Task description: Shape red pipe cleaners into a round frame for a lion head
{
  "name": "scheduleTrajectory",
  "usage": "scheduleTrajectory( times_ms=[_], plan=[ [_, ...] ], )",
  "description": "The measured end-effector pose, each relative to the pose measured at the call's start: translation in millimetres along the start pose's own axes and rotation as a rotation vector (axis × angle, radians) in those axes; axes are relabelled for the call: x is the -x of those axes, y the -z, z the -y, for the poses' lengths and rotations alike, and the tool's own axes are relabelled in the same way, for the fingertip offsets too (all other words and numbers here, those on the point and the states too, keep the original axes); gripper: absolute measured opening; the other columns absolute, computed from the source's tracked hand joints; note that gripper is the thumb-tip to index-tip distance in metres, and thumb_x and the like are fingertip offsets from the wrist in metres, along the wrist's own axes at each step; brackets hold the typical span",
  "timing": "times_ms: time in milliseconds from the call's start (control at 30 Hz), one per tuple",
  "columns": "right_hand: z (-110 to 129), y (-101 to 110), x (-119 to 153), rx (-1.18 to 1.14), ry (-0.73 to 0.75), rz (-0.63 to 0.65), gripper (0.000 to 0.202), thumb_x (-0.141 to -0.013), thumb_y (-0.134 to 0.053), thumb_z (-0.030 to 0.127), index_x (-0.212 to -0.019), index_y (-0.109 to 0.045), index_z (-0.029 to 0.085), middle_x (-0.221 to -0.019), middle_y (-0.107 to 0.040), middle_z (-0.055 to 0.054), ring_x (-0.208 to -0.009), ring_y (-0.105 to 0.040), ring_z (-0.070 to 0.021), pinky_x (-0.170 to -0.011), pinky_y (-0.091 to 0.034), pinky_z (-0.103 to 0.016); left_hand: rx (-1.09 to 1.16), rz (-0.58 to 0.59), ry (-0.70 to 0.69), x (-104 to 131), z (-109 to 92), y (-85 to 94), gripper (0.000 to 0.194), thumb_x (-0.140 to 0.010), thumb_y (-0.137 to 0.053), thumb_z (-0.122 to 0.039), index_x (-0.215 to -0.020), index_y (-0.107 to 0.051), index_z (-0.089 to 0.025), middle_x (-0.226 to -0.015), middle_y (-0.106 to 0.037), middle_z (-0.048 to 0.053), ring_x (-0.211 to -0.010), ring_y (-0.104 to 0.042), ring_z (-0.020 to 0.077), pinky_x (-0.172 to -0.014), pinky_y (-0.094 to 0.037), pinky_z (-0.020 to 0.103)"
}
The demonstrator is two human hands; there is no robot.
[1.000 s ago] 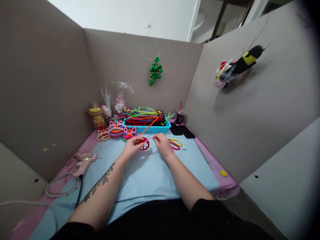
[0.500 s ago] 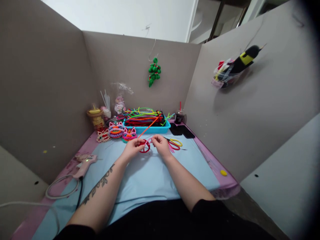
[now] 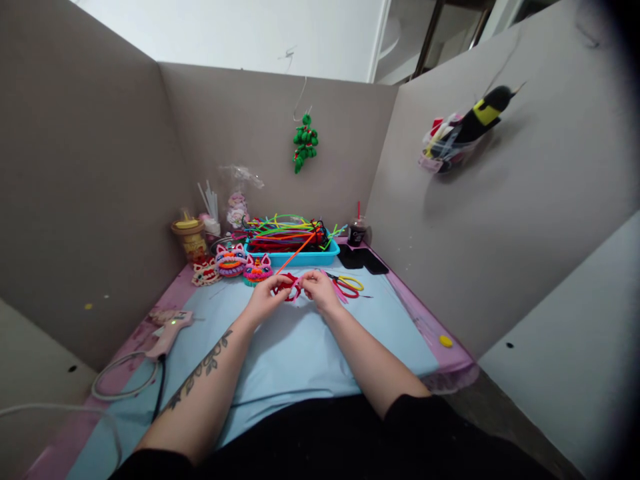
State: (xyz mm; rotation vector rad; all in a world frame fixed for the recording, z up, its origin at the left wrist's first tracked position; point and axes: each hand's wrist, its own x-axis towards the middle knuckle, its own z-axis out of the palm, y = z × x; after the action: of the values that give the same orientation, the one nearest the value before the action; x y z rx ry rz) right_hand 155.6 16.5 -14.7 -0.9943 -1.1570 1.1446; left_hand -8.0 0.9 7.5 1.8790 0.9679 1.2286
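Observation:
My left hand (image 3: 270,297) is closed on a red ring-shaped piece (image 3: 291,288) made of fuzzy stems, held above the blue cloth. Beside it, my right hand (image 3: 317,290) pinches a pink stem (image 3: 299,285) against the red piece's right side. An orange stem (image 3: 295,255) rises diagonally from near my left fingertips toward the tray. Red and yellow-handled scissors (image 3: 351,285) lie just right of my right hand, with pink stems beside them. The fingertips partly hide the red piece.
A blue tray (image 3: 300,259) of colourful stems stands behind. Colourful animal-face pieces (image 3: 231,261), cups and straws are at back left, a pink glue gun (image 3: 171,333) with cable at left. Black flat objects (image 3: 369,260), a dark drink (image 3: 357,232) and a yellow disc (image 3: 445,341) are right.
The pink stem between my hands has shifted and now hangs down at the red piece. The red piece has turned slightly. The camera view has shifted a little.

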Motion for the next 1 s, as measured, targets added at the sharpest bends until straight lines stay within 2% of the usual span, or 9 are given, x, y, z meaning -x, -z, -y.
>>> scheduleTrajectory(
  times_ms=[133, 300, 367, 467, 533, 633, 700, 833, 1000],
  plan=[
    [-1, 1, 1, 0.249, 0.221, -0.033, 0.013, -0.062, -0.067, 0.030, -0.064, -0.063, 0.018, -0.067, -0.058, 0.000, -0.066, -0.053, -0.0143, -0.062, -0.042, -0.027, 0.048, -0.051, 0.007, -2, 11, 0.0, 0.023, -0.072, -0.063, -0.030, -0.090, -0.064, -0.016, -0.086, -0.066, 0.005, -0.071, -0.058, 0.0144, -0.065, -0.046, 0.026],
    [-2, 3, 1, 0.451, 0.363, -0.026, 0.010, -0.069, -0.064, 0.029, -0.069, -0.068, 0.020, -0.091, -0.058, -0.006, -0.090, -0.056, -0.0196, -0.081, -0.043, -0.033, 0.270, -0.075, 0.104, -5, 20, -0.4, 0.030, -0.067, -0.069, -0.032, -0.091, -0.062, -0.015, -0.087, -0.068, 0.007, -0.072, -0.061, 0.0155, -0.067, -0.047, 0.027],
    [-1, 2, 2, 0.497, 0.417, -0.041, 0.013, -0.073, -0.060, 0.027, -0.081, -0.068, 0.021, -0.095, -0.057, -0.006, -0.091, -0.055, -0.0195, -0.082, -0.044, -0.033, 0.330, -0.106, 0.146, -7, 20, 0.3, 0.033, -0.064, -0.071, -0.032, -0.091, -0.062, -0.015, -0.088, -0.068, 0.007, -0.074, -0.062, 0.0163, -0.069, -0.048, 0.028],
    [3, 1, 8, 0.580, 0.525, -0.087, 0.032, -0.073, -0.060, 0.024, -0.105, -0.060, 0.022, -0.102, -0.055, -0.007, -0.093, -0.052, -0.0199, -0.081, -0.044, -0.034, 0.378, -0.199, 0.210, -8, 22, 2.4, 0.039, -0.059, -0.075, -0.032, -0.091, -0.062, -0.014, -0.088, -0.069, 0.007, -0.077, -0.063, 0.0178, -0.072, -0.048, 0.030],
    [6, -1, 14, 0.660, 0.617, -0.044, 0.031, -0.074, -0.060, 0.025, -0.104, -0.058, 0.022, -0.097, -0.056, -0.006, -0.091, -0.051, -0.0204, -0.082, -0.042, -0.035, 0.398, -0.247, 0.246, -9, 24, 3.7, 0.042, -0.057, -0.076, -0.033, -0.091, -0.062, -0.013, -0.087, -0.069, 0.008, -0.077, -0.064, 0.0183, -0.071, -0.048, 0.030],
    [6, -8, 22, 0.793, 0.728, 0.125, 0.023, -0.074, -0.063, 0.030, -0.095, -0.059, 0.021, -0.087, -0.059, -0.006, -0.087, -0.051, -0.0214, -0.082, -0.041, -0.035, 0.407, -0.274, 0.273, -9, 26, 4.2, 0.044, -0.056, -0.076, -0.032, -0.093, -0.062, -0.012, -0.085, -0.069, 0.008, -0.076, -0.063, 0.0180, -0.070, -0.049, 0.030],
    [3, -16, 25, 0.861, 0.743, 0.194, 0.025, -0.073, -0.064, 0.031, -0.096, -0.059, 0.021, -0.087, -0.060, -0.007, -0.085, -0.051, -0.0218, -0.079, -0.041, -0.034, 0.396, -0.281, 0.275, -8, 24, 3.6, 0.044, -0.056, -0.076, -0.032, -0.093, -0.062, -0.012, -0.084, -0.069, 0.007, -0.077, -0.064, 0.0182, -0.071, -0.049, 0.030],
    [-6, -27, 25, 0.904, 0.704, 0.191, 0.012, -0.081, -0.050, 0.019, -0.088, -0.060, 0.021, -0.084, -0.061, -0.007, -0.083, -0.052, -0.0206, -0.077, -0.042, -0.033, 0.363, -0.266, 0.278, -6, 19, 1.6, 0.042, -0.056, -0.076, -0.032, -0.091, -0.063, -0.012, -0.083, -0.069, 0.008, -0.080, -0.064, 0.0204, -0.072, -0.049, 0.032],
    [-3, -24, 26, 0.660, 0.648, 0.228, 0.014, -0.081, -0.047, 0.018, -0.080, -0.060, 0.021, -0.078, -0.061, -0.004, -0.077, -0.055, -0.0180, -0.077, -0.043, -0.031, 0.331, -0.288, 0.257, -7, 21, 1.6, 0.039, -0.057, -0.075, -0.030, -0.089, -0.063, -0.013, -0.086, -0.069, 0.008, -0.080, -0.064, 0.0197, -0.074, -0.049, 0.032]
  ],
)
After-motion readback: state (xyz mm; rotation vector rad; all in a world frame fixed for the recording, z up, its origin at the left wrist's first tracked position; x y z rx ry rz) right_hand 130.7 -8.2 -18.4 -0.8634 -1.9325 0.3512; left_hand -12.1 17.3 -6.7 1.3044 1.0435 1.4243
